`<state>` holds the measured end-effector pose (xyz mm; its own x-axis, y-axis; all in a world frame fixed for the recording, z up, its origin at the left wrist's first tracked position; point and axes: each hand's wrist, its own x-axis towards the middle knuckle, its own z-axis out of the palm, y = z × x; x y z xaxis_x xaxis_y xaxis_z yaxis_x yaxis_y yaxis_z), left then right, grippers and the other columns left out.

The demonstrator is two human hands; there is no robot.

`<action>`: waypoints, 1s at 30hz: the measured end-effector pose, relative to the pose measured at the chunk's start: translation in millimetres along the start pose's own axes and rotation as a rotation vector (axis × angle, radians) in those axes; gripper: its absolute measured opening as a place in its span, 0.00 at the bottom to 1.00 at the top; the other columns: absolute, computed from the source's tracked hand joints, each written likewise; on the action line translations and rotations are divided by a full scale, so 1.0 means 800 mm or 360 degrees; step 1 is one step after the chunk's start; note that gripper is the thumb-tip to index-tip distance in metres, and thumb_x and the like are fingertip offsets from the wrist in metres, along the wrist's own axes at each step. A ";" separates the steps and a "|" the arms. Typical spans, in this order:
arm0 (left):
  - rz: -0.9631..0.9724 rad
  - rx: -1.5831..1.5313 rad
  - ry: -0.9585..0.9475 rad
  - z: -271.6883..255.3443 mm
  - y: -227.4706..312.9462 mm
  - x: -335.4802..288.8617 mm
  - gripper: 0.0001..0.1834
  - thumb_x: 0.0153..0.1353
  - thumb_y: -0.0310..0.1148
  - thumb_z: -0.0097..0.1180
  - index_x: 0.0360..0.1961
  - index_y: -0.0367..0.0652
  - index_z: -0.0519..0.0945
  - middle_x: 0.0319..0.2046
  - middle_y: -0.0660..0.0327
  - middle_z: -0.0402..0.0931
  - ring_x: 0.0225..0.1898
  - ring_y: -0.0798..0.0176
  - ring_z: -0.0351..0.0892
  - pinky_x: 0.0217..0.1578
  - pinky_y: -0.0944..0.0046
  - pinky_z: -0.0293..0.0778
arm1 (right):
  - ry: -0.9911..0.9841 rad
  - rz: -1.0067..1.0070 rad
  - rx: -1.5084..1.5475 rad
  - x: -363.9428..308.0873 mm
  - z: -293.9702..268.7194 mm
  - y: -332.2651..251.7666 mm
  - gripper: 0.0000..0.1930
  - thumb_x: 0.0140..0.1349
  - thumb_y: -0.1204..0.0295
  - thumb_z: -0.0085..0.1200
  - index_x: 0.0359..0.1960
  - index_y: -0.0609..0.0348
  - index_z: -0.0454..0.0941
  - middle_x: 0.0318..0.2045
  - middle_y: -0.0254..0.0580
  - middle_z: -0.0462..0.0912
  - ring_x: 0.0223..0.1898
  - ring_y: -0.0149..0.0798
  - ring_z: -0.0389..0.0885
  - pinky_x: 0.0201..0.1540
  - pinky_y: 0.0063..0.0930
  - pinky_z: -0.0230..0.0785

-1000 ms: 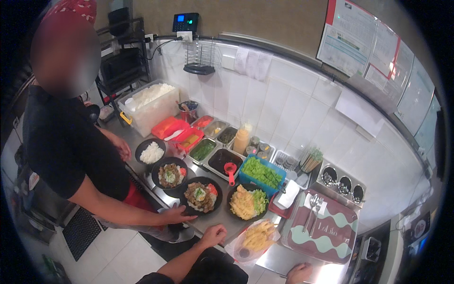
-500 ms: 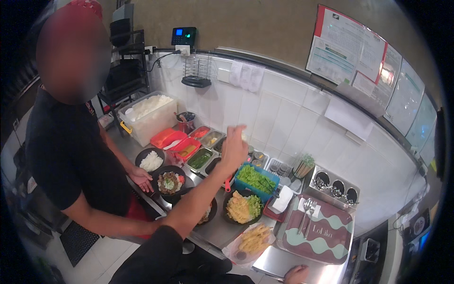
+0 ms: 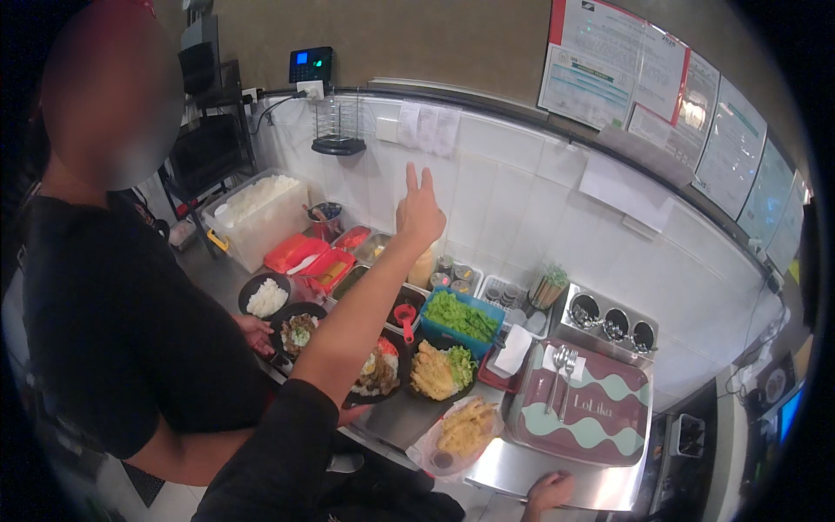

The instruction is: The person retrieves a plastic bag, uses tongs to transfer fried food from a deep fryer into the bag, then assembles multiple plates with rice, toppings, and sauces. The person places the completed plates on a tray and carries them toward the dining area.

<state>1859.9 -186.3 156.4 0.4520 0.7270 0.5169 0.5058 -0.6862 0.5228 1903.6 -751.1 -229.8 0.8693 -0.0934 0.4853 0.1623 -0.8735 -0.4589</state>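
Observation:
My left hand (image 3: 422, 213) is raised above the counter in front of the tiled wall. Two of its fingers are stretched up and apart, the others folded, and it holds nothing. Low at the counter's front edge rests my right hand (image 3: 550, 490), fingers loosely curled with nothing visible in them. Nearest to it are a maroon and mint tray (image 3: 600, 431) bearing a fork and spoon, and a paper-lined serving of fried food (image 3: 465, 428) with a small sauce cup. Beneath my left forearm sits a bowl of meat, egg and rice (image 3: 380, 370), partly hidden. Beside it stands a bowl of fried cutlet and greens (image 3: 442, 370).
A co-worker (image 3: 104, 287) stands at the left, one hand (image 3: 252, 334) by the bowls, another at the egg bowl. At the back are a rice bin (image 3: 257, 217), red containers (image 3: 304, 261), a blue lettuce box (image 3: 461, 320) and a steel cutlery holder (image 3: 609, 322).
My left hand has risen and its two fingers now point up, spread apart. More of my right hand shows at the counter edge. The view has shifted, and the co-worker's hand has reached the egg bowl.

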 end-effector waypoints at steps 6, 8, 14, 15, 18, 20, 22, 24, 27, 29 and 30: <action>0.0011 -0.0525 0.0215 0.030 0.087 -0.055 0.41 0.52 0.24 0.57 0.69 0.35 0.59 0.73 0.39 0.45 0.65 0.37 0.66 0.53 0.48 0.75 | 0.0112 -0.0007 -0.0078 -0.002 0.003 -0.015 0.08 0.56 0.70 0.51 0.31 0.64 0.73 0.29 0.55 0.75 0.33 0.62 0.73 0.36 0.55 0.62; 0.0254 -0.0890 0.0307 0.031 0.132 -0.100 0.39 0.53 0.22 0.55 0.69 0.38 0.60 0.73 0.39 0.45 0.58 0.39 0.74 0.47 0.52 0.78 | 0.0072 -0.0029 -0.0084 0.002 -0.002 -0.019 0.08 0.57 0.70 0.51 0.33 0.63 0.74 0.31 0.54 0.75 0.35 0.61 0.74 0.39 0.54 0.63; 0.0540 -0.1381 -0.0056 0.019 0.207 -0.228 0.31 0.55 0.19 0.50 0.63 0.42 0.68 0.71 0.43 0.51 0.40 0.51 0.83 0.34 0.59 0.78 | -0.0061 0.0011 -0.0040 0.002 -0.011 -0.004 0.09 0.59 0.70 0.50 0.39 0.61 0.75 0.35 0.53 0.78 0.40 0.59 0.75 0.44 0.52 0.64; 0.0556 -0.1435 -0.0124 0.019 0.211 -0.242 0.30 0.55 0.18 0.50 0.61 0.42 0.70 0.70 0.43 0.53 0.40 0.50 0.83 0.34 0.58 0.78 | -0.0081 0.0032 -0.0041 0.002 -0.018 -0.012 0.09 0.59 0.71 0.50 0.39 0.61 0.75 0.35 0.54 0.78 0.40 0.60 0.75 0.44 0.52 0.64; 0.0616 -0.1566 -0.0322 0.014 0.217 -0.279 0.25 0.54 0.17 0.50 0.55 0.40 0.73 0.67 0.45 0.57 0.40 0.46 0.81 0.36 0.55 0.77 | -0.0062 0.0042 0.0018 0.000 -0.020 -0.022 0.09 0.58 0.71 0.49 0.38 0.62 0.76 0.35 0.54 0.79 0.39 0.60 0.76 0.43 0.53 0.65; 0.0750 -0.1602 -0.0419 0.013 0.214 -0.302 0.21 0.54 0.17 0.51 0.51 0.39 0.75 0.65 0.47 0.61 0.40 0.46 0.81 0.36 0.55 0.77 | -0.0036 0.0032 0.0075 0.003 -0.020 -0.026 0.09 0.58 0.71 0.49 0.37 0.62 0.76 0.34 0.55 0.79 0.38 0.61 0.76 0.43 0.53 0.65; 0.0935 -0.1605 -0.0396 0.016 0.211 -0.324 0.18 0.56 0.21 0.53 0.49 0.40 0.77 0.64 0.50 0.65 0.44 0.48 0.81 0.38 0.54 0.77 | -0.0044 0.0014 0.0118 0.005 -0.020 -0.026 0.09 0.59 0.70 0.49 0.36 0.63 0.76 0.32 0.55 0.79 0.37 0.60 0.76 0.42 0.52 0.66; 0.1138 -0.1580 -0.0261 0.020 0.209 -0.344 0.15 0.61 0.29 0.57 0.49 0.42 0.79 0.62 0.54 0.68 0.50 0.51 0.79 0.43 0.50 0.78 | 0.0044 -0.0044 0.0039 0.002 -0.016 -0.027 0.09 0.59 0.70 0.49 0.35 0.62 0.77 0.31 0.55 0.79 0.37 0.60 0.76 0.41 0.52 0.66; 0.1034 -0.1414 -0.0845 0.058 0.194 -0.408 0.35 0.58 0.32 0.61 0.65 0.52 0.61 0.64 0.54 0.67 0.52 0.51 0.78 0.50 0.51 0.76 | -0.0135 -0.0032 0.0089 0.002 -0.008 -0.016 0.12 0.60 0.67 0.48 0.37 0.64 0.76 0.32 0.55 0.78 0.35 0.58 0.77 0.39 0.51 0.67; 0.1082 -0.1809 -0.0727 0.021 0.213 -0.419 0.18 0.54 0.16 0.54 0.46 0.41 0.80 0.62 0.52 0.67 0.44 0.54 0.83 0.37 0.62 0.79 | -0.0180 -0.0077 -0.0184 -0.001 0.008 0.026 0.15 0.64 0.62 0.48 0.39 0.63 0.76 0.34 0.51 0.79 0.33 0.49 0.78 0.37 0.49 0.69; 0.1046 -0.1831 -0.0806 0.010 0.213 -0.429 0.18 0.53 0.16 0.54 0.45 0.41 0.80 0.61 0.52 0.68 0.46 0.53 0.82 0.38 0.62 0.80 | 0.0140 -0.0504 -0.1106 -0.012 0.022 0.046 0.14 0.65 0.62 0.49 0.41 0.60 0.77 0.34 0.46 0.80 0.37 0.44 0.79 0.39 0.45 0.70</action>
<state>1797.1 -552.5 62.5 0.7017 0.0339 0.7116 -0.6568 -0.3563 0.6646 1909.5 -774.1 -264.7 0.7850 0.1991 0.5866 0.0413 -0.9616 0.2712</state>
